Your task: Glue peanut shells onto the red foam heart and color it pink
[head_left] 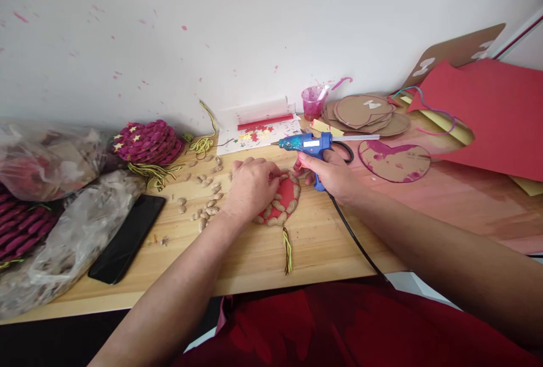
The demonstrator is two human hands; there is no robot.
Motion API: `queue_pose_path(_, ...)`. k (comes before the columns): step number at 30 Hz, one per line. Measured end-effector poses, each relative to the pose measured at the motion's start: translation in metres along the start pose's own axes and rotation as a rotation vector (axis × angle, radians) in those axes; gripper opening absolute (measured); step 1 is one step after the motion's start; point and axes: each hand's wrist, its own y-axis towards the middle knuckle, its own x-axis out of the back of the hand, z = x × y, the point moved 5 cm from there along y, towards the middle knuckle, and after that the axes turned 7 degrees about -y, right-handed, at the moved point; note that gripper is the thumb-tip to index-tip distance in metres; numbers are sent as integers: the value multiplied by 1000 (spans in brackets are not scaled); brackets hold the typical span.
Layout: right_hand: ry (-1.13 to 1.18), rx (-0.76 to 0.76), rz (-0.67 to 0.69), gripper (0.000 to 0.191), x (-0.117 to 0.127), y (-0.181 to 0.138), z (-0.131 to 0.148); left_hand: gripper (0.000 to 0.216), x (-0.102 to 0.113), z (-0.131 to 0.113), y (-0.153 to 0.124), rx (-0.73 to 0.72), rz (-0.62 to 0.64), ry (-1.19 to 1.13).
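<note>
My right hand [328, 172] grips a blue glue gun [305, 142] whose nozzle points left; a white glue stick [356, 137] juts from its back. Beneath my hands lies a red heart-like disc [287, 190] with peanuts [279, 206] along its edge and across its middle. A yellow and dark yarn tassel [287, 251] hangs from its near side. My left hand [254, 186] rests over the disc's left part, fingers curled down at the peanuts; what lies under its fingertips is hidden. Loose peanuts [211, 208] are scattered to the left of my left hand.
At left are a black phone [127, 240], plastic bags [80, 225] and a stack of purple peanut-covered pieces [148, 142]. Star confetti [254, 135] lies on white paper behind. A pink-stained cup [314, 101], cardboard shapes [365, 111] and red sheet [487, 118] stand right. The gun's cord [354, 237] crosses the table edge.
</note>
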Motion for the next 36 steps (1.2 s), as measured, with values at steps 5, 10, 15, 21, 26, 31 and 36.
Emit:
queue_pose_path(5,-2,-7,-5,33,0,-1,0,9,2,0,0,6,5,-14)
queue_pose_path(10,-7,-3,-6,34,0,-2,2,9,25,10,-3,54,-86,-113)
queue_pose_path(15,-11,-15,-11,35,0,-3,4,13,43,23,-18,73,-146,-178)
queue_pose_path(21,6,-10,-12,37,-1,-2,2,18,34,28,-31,58,-116,-234)
queue_pose_path(26,7,-27,-27,31,-1,-1,2,12,29,17,-17,36,-42,-137)
queue_pose_path(31,5,-27,-29,26,0,-1,1,13,19,7,-1,23,26,-49)
queue_pose_path(36,4,-27,-29,23,0,1,-3,15,11,4,3,57,109,-12)
